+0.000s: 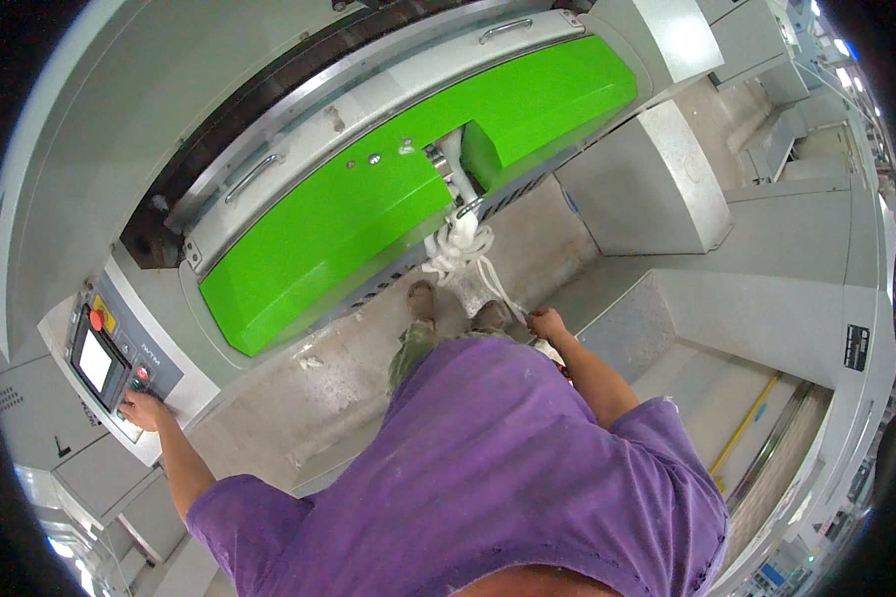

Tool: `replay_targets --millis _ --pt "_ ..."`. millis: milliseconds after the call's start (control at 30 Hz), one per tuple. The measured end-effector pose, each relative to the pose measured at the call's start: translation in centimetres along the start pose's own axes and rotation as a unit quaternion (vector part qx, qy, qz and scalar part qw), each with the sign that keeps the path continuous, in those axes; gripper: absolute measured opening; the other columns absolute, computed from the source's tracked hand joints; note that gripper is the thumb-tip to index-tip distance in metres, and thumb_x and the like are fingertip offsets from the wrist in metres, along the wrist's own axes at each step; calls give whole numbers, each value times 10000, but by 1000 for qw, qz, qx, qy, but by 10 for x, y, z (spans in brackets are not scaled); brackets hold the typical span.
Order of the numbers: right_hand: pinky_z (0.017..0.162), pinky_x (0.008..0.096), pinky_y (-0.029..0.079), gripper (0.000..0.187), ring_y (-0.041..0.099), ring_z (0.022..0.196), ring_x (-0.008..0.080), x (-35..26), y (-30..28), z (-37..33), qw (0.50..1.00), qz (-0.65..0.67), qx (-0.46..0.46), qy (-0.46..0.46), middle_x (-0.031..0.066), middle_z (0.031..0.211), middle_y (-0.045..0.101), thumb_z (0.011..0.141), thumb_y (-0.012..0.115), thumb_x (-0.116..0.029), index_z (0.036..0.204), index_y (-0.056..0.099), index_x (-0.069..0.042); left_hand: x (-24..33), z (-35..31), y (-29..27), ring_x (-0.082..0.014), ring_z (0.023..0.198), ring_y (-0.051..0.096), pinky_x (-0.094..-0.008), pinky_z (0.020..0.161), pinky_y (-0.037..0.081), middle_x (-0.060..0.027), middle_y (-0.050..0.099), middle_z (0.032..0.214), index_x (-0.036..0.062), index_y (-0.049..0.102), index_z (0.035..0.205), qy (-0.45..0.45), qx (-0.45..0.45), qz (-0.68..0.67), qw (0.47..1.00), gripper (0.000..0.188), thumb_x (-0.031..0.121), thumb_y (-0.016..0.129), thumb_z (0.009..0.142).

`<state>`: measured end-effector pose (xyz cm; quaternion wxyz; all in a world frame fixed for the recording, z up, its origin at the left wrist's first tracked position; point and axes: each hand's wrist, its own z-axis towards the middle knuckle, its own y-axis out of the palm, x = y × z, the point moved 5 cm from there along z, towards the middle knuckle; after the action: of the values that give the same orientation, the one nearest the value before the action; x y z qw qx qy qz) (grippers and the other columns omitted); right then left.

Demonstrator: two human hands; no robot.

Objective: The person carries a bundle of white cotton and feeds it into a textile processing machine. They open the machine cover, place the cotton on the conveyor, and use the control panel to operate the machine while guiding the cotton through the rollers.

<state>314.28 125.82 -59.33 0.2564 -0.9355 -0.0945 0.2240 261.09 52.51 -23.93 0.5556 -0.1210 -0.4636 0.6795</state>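
Left hand (pixel 145 410): fingers are lying flat and narrow on the lower edge of the grey control panel (pixel 119 360), pressing at the small buttons there; they are holding nothing. Just above those fingers a red round button (pixel 97 319) is sitting beside a small pale screen (pixel 95 362), with a yellow patch at the panel's top corner. Right hand (pixel 546 322): fingers are curling narrow around the white rope (pixel 496 286), gripping its loose end. From those fingers the rope is running up and away to a thick white knot (pixel 458 247), which is hanging at the gap between two bright green machine covers (pixel 329 231). Beyond the knot, grey metal guards with handles (pixel 252 176) are lying along the machine's top. Between the two hands the person's purple shirt (pixel 508 468) is filling the lower view, and two shoes (pixel 421 299) are standing on the pale concrete floor (pixel 319 368), just beside the right fingers.
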Motion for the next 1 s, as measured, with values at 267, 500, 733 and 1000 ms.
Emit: replay_targets --millis 267,500,733,1000 --pt "694 333 533 341 669 758 226 -2 -1 17 989 -89 42 -114 132 918 681 780 643 -250 1020 646 -7 -5 3 4 -404 1075 503 -491 914 372 -235 553 1165 -28 550 1119 -22 -14 -12 1000 546 434 402 868" --pt "955 367 439 919 519 1168 300 -82 -44 29 987 138 55 -64 190 1341 472 701 793 -336 1413 304 -24 -6 3 6 -401 1087 498 -472 929 367 -248 547 1171 -26 542 1152 -25 -28 -20 999 532 404 398 876" --pt "1094 350 279 1101 308 1351 290 -198 -55 56 927 316 106 -174 213 1465 292 635 841 -264 1443 156 38 1 0 3 -423 1082 500 -476 930 378 -277 534 1172 -26 533 1172 -31 -48 1 998 539 412 402 887" --pt "812 285 473 960 526 1026 200 -258 -44 98 850 510 44 -129 110 1229 483 629 810 -53 1364 193 -37 5 3 4 -445 1070 501 -509 935 368 -292 525 1181 -24 518 1213 -20 -65 45 997 573 442 397 902"
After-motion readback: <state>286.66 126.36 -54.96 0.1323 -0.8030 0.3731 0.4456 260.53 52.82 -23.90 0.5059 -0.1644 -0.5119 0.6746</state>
